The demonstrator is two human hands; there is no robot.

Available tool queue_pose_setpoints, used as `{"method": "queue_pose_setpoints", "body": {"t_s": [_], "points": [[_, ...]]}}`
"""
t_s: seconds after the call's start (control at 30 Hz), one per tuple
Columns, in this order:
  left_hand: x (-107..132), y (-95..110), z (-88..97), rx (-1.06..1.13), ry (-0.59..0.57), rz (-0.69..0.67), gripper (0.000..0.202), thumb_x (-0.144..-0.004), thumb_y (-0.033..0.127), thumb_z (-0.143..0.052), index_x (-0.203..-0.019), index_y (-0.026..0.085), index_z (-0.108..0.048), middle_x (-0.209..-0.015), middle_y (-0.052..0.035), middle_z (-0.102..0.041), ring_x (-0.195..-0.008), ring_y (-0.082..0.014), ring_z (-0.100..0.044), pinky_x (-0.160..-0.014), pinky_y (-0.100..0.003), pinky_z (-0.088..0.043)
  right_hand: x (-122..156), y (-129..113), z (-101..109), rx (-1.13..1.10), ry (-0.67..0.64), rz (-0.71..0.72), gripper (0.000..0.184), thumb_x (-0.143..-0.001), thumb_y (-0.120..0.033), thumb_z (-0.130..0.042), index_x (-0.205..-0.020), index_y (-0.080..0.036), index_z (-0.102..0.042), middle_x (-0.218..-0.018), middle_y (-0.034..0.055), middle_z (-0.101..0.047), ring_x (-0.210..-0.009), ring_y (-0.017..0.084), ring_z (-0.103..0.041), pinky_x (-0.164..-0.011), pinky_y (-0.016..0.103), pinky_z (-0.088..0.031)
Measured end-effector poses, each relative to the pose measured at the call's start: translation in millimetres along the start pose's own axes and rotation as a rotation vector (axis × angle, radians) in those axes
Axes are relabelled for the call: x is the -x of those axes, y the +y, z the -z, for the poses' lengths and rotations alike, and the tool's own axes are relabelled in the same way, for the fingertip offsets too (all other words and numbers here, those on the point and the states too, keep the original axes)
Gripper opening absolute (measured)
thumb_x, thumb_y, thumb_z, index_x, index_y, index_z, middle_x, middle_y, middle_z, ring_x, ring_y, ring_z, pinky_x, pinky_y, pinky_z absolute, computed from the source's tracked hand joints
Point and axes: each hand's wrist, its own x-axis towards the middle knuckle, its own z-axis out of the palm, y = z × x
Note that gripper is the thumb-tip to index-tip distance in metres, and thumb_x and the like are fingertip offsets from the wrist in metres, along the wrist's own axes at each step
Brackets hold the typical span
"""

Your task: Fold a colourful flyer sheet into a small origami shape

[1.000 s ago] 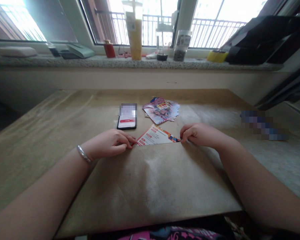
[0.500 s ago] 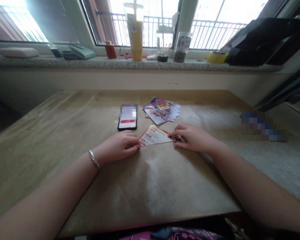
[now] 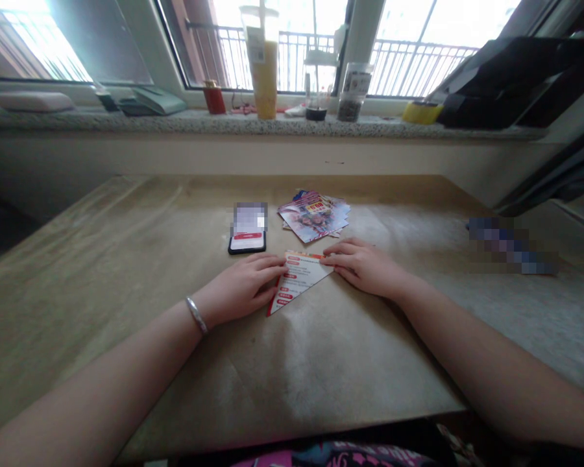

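Centre frame, the paper [image 3: 298,277] lies between left hand [image 3: 243,283] and right hand [image 3: 370,267], long edge rising rightward, both hands' fingers [image 3: 343,260] loosely extended and touching it, pinch undetermined.

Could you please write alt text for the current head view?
A person's left hand and right hand touch a triangular printed paper on a table. Beyond it lie a phone and a pile of leaflets; containers stand on a windowsill behind.

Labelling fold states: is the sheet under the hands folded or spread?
Likely folded: the sheet is a triangle, its print cut off at the slanted edge.
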Motion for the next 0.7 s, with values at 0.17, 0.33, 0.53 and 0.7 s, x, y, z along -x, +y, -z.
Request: {"method": "queue_pose_setpoints", "body": {"t_s": [0.17, 0.33, 0.53, 0.7], "points": [[-0.6, -2.0, -1.4, -0.017, -0.003, -0.001, 0.035, -0.094, 0.033, -0.045, -0.124, 0.021, -0.058, -0.134, -0.0082, -0.054, -0.124, -0.0233, -0.049, -0.107, -0.042, -0.040, -9.3, -8.6, -9.3, 0.019, 0.021, -0.067, 0.037, -0.093, -0.023, -0.041, -0.124, -0.019, -0.060, -0.134, 0.0093, -0.056, -0.121, 0.024, -0.050, -0.103, 0.044, -0.042], [-1.4, -1.3, 0.3, -0.007, -0.008, -0.011, 0.033, -0.093, 0.031, -0.047, -0.122, 0.021, -0.059, -0.131, -0.0095, -0.055, -0.121, -0.0232, -0.050, -0.105, -0.042, -0.042, -19.2, -11.2, -16.9, 0.013, -0.002, -0.129, 0.049, -0.095, -0.034, -0.038, -0.138, -0.012, -0.046, -0.142, 0.0118, -0.048, -0.134, 0.027, -0.038, -0.112, 0.046, -0.031], [-1.8, -0.9, 1.7, 0.021, -0.025, -0.005, 0.033, -0.093, 0.030, -0.046, -0.122, 0.020, -0.057, -0.132, -0.0104, -0.053, -0.119, -0.0231, -0.051, -0.103, -0.042, -0.044, -26.3, -4.6, -22.0, -0.031, -0.042, -0.212, 0.046, -0.093, -0.033, -0.037, -0.131, -0.010, -0.052, -0.147, 0.0136, -0.042, -0.140, 0.029, -0.028, -0.114, 0.049, -0.026], [-2.0, -3.0, 0.0, 0.028, -0.031, 0.002, 0.033, -0.094, 0.029, -0.045, -0.124, 0.019, -0.056, -0.132, -0.0098, -0.052, -0.121, -0.0220, -0.050, -0.104, -0.040, -0.043, -30.3, 1.2, -27.5, -0.030, -0.063, -0.252, 0.058, -0.094, -0.043, -0.036, -0.142, -0.010, -0.040, -0.152, 0.0156, -0.033, -0.142, 0.032, -0.022, -0.115, 0.053, -0.022]]}}
